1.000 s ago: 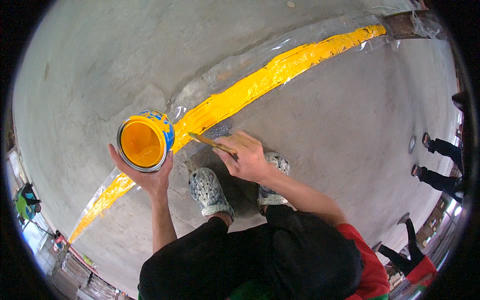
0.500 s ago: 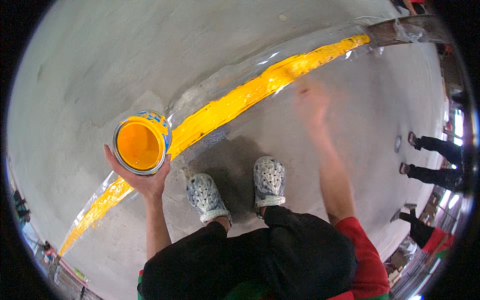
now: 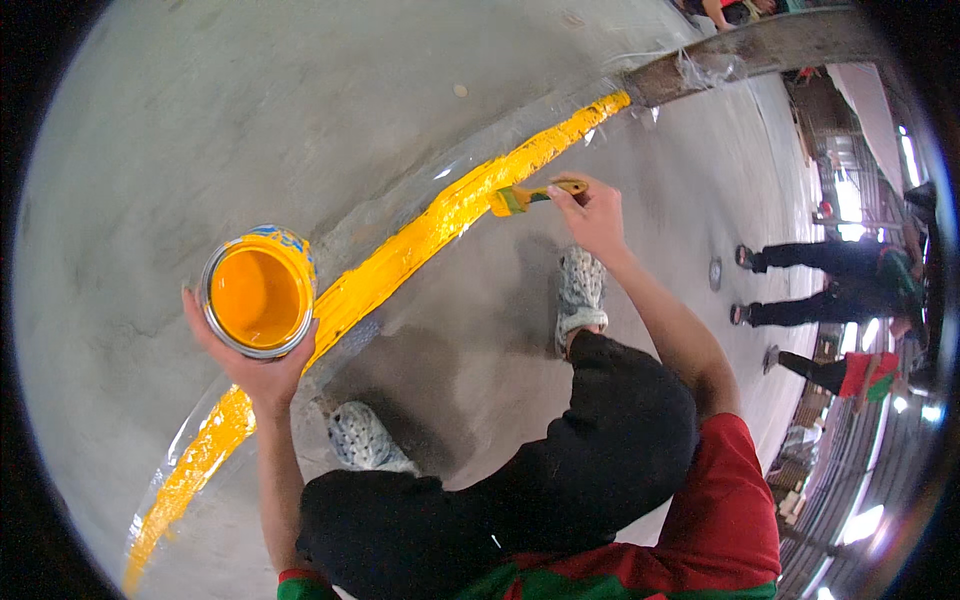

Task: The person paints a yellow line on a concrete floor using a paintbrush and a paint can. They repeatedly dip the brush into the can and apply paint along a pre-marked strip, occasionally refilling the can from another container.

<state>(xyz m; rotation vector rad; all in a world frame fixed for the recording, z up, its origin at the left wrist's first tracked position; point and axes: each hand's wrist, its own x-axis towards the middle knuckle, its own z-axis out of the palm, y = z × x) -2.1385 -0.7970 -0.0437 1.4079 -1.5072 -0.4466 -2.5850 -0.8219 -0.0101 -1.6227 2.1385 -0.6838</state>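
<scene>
My left hand (image 3: 262,378) is wrapped round the base of an open metal paint can (image 3: 308,262), which is tilted so that the yellow-orange paint (image 3: 255,298) inside shows. Between the fingers of my right hand (image 3: 596,218) is the handle of a paintbrush (image 3: 535,195). Its bristles are coated yellow and hang at the near edge of a wet yellow painted stripe (image 3: 405,250); whether they touch it I cannot tell. The stripe runs diagonally across the grey floor, with clear plastic film or tape along its edges.
A dark beam (image 3: 760,55) lies at the stripe's far end with crumpled clear plastic (image 3: 710,68) on it. My speckled clogs (image 3: 580,285) stand on the near side of the stripe. People in dark trousers (image 3: 820,255) are at the right, and another person (image 3: 735,12) is at the top.
My right foot has stepped forward and right, and the view has turned. The brush, blurred before, now shows clearly beside the stripe. My left hand still holds the can.
</scene>
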